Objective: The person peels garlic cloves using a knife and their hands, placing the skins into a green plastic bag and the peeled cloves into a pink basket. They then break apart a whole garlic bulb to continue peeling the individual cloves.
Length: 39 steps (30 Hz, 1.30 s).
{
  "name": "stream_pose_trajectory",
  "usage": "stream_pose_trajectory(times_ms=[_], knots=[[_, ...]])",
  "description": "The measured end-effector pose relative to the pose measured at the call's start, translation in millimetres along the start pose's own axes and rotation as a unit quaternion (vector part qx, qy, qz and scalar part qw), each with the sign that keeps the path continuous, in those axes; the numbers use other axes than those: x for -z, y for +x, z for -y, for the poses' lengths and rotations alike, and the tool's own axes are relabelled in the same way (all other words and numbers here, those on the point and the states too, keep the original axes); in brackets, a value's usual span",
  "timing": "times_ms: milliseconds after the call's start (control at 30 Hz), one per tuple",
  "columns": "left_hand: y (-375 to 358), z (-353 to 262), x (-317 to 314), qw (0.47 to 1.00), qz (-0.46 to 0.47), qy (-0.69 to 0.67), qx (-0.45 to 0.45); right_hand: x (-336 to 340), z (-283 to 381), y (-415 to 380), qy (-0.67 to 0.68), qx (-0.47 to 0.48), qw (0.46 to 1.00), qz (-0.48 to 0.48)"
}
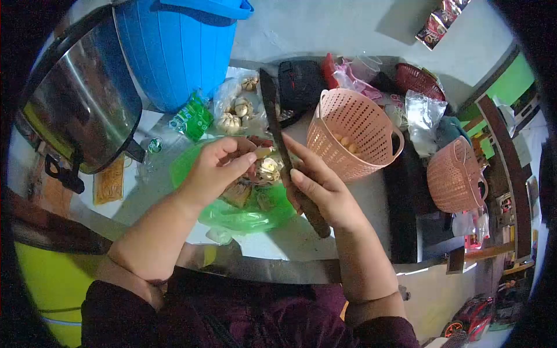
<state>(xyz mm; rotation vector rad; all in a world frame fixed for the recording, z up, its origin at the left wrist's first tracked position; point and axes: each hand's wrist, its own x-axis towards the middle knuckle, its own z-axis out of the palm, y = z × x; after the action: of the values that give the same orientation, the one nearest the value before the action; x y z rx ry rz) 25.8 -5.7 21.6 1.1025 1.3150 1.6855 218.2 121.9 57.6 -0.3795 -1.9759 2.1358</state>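
My right hand (322, 188) is closed round a knife (274, 110), its dark blade pointing up and away from me and the handle end below my palm. My left hand (223, 168) pinches a pale garlic clove (264, 152) between thumb and fingers, just left of the blade. Beneath both hands a green plastic bag (243, 219) lies spread on the table, with garlic pieces (270, 171) and papery skins on it. Right of the knife stands a pink perforated basket (371, 130), holding some peeled garlic cloves (348, 144).
A clear bag of whole garlic bulbs (241, 107) lies at the back, beside a green packet (192, 116) and a blue bucket (177, 52). A large metal pot (87, 87) stands at the left. Another pink basket (455, 180) is at the far right.
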Motion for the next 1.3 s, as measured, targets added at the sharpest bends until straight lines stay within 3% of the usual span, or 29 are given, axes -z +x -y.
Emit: stream_pose_trajectory(times_ms=[100,267,433,533,667,800,867,933,1133,1300], knots=[[-3.1,1.4,-0.7,1.000,-0.005,-0.001,-0.014,-2.7,2.4,-0.1,-0.133,0.039,0.990,0.019],[-5.1,7.6,1.7,0.999,-0.009,-0.018,-0.049,-6.7,2.9,1.2,-0.211,0.087,0.973,0.021],[-4.4,6.1,3.8,0.999,-0.008,0.036,-0.038,-4.9,-4.5,5.3,-0.339,0.204,0.918,-0.002],[-4.5,1.7,3.0,0.998,-0.008,0.057,-0.035,-8.0,3.3,0.7,-0.378,0.137,0.916,-0.012],[-3.6,-0.9,3.4,0.998,0.009,0.039,-0.038,-10.8,4.3,-1.2,-0.418,0.159,0.894,-0.035],[-3.0,3.1,2.2,1.000,-0.006,0.017,-0.021,-5.9,-3.5,0.3,-0.145,0.016,0.989,-0.001],[-2.2,0.8,3.3,0.999,0.001,0.042,-0.022,-8.0,3.4,-1.6,0.025,-0.122,0.992,-0.006],[-1.9,2.7,2.2,0.999,-0.001,0.027,-0.025,-10.0,10.2,-2.2,0.025,-0.152,0.988,-0.018],[-1.0,3.7,2.6,0.998,0.021,0.022,-0.046,-9.5,-1.3,-0.6,-0.101,0.019,0.995,0.019],[-2.4,2.3,-0.2,0.996,0.001,0.073,-0.047,-10.2,-9.0,5.5,-0.298,0.146,0.943,-0.006]])
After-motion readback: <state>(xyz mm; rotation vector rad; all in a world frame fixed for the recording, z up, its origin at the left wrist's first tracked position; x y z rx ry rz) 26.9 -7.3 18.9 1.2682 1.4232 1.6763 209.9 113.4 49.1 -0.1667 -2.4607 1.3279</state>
